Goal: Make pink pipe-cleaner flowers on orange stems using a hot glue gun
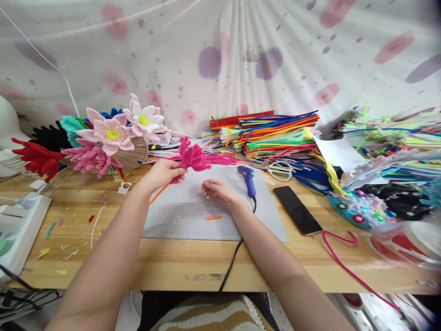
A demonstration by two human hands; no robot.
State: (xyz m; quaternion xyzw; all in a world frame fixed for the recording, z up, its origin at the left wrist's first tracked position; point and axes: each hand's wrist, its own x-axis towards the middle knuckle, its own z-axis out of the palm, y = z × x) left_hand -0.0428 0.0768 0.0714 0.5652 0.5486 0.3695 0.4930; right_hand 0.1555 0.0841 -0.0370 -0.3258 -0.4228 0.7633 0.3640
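My left hand is closed around the base of a magenta pipe-cleaner flower, holding it up above the back left part of the grey cutting mat. An orange stem slants down to the left from below the hand. To the right of the flower, over the mat, my right hand has its fingers loosely curled, and nothing shows in them. A short orange pipe-cleaner piece lies on the mat in front of it. Beside the right hand is a blue glue gun, its black cable running toward the table's front edge.
Finished flowers stand at the back left. Behind the mat are bundles of coloured pipe cleaners and white-handled scissors. A black phone lies right of the mat, near a bent magenta pipe cleaner. Scraps litter the left side.
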